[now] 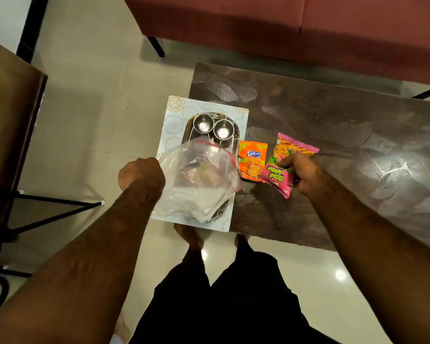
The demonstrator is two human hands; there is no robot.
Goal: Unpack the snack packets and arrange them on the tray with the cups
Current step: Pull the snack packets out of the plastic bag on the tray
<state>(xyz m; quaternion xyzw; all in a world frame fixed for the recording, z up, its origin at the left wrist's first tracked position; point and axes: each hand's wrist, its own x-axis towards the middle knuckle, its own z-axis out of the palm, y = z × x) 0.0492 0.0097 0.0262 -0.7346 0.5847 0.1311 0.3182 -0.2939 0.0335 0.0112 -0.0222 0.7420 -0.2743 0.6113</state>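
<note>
My left hand (142, 176) grips a clear plastic bag (199, 180) with a red edge, held over the steel tray (190, 129). Two steel cups (203, 123) (223, 129) stand side by side at the tray's far end. The tray rests on a pale patterned mat (170, 120) at the table's left end; the bag hides most of the tray. My right hand (303, 175) holds a pink snack packet (287, 157) on the table. An orange snack packet (252, 160) lies flat between the pink one and the tray.
The dark marbled table (345, 145) stretches to the right. A red sofa (283, 28) stands behind it. A wooden table (8, 108) with black legs is on the left. My feet (189, 234) stand on the pale tiled floor by the table's near edge.
</note>
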